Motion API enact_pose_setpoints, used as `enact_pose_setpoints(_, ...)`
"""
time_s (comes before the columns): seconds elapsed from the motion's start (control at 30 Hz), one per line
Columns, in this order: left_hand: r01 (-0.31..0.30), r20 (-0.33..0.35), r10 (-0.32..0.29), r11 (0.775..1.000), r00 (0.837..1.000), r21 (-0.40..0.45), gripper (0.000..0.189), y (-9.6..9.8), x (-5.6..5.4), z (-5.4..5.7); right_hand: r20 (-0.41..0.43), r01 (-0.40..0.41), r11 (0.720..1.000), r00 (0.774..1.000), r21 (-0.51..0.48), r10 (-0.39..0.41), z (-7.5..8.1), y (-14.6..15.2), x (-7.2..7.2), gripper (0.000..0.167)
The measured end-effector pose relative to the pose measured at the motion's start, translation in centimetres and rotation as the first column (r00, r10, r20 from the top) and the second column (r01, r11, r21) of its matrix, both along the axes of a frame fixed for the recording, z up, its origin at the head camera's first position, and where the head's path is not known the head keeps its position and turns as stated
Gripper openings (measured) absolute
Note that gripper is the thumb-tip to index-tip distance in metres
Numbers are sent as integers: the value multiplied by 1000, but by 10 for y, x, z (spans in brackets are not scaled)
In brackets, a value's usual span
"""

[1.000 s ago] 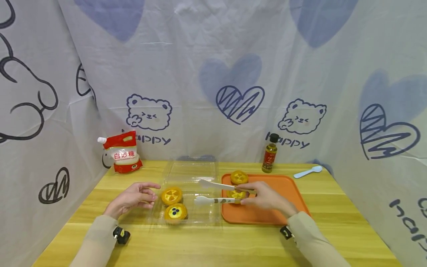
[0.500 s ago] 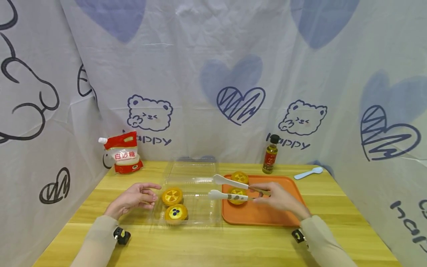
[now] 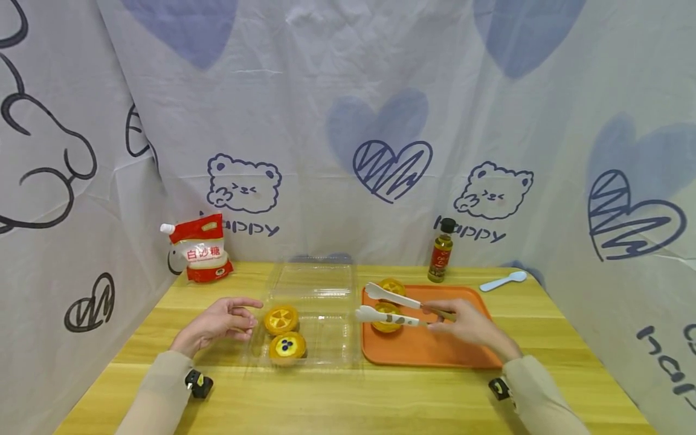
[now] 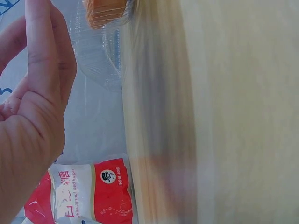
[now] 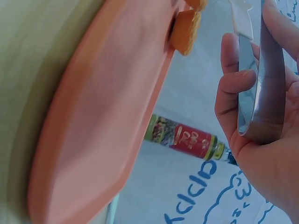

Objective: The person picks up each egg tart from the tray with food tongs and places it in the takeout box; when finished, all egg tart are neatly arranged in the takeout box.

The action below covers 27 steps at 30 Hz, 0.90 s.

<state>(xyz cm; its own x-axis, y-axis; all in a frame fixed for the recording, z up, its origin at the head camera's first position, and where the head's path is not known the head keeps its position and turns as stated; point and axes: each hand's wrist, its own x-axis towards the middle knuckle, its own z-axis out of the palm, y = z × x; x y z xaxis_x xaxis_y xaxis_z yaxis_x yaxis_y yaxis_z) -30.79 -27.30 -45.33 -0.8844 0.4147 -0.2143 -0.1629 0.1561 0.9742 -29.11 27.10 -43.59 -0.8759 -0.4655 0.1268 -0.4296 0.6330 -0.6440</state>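
Observation:
My right hand (image 3: pixel 462 326) grips metal tongs (image 5: pixel 268 93) with white tips, their arms spread apart with nothing between them. The tips hang over two egg tarts on the orange tray (image 3: pixel 435 350): a near tart (image 3: pixel 385 326) and a far tart (image 3: pixel 393 284), both partly covered by the tongs in the head view. My left hand (image 3: pixel 220 323) hovers with relaxed fingers at the left side of the clear plastic box (image 3: pixel 331 344), holding nothing. Inside that box sit a tart with yellow fruit pieces (image 3: pixel 280 320) and a tart with blueberries (image 3: pixel 287 347).
The box's clear lid (image 3: pixel 312 279) is folded back behind it. A red and white sugar bag (image 3: pixel 206 251) stands at the back left. Behind the tray is an oil bottle (image 3: pixel 440 254). A pale blue spoon (image 3: pixel 502 281) lies at the back right.
My right hand has moved to the right with the tongs, whose tips went from above the plastic box to above the tray. The left hand has stayed in place.

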Motion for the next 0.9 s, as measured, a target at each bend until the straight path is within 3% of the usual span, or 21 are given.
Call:
enact_pose_setpoints(0.43,-1,-1,1,1000,1000,3,62,1,1,5,67,45,999,997,-14,-44,-4,23,2,53)
enact_pose_setpoints(0.67,-4,7,4,1000,1000,6,62,1,3,4,62,29,999,998,43,-32,-8,30,2,53)
enact_pose_setpoints(0.9,-4,10,4,1000,1000,5,65,1,2,3,85,7,999,996,41,-11,-10,33,2,54)
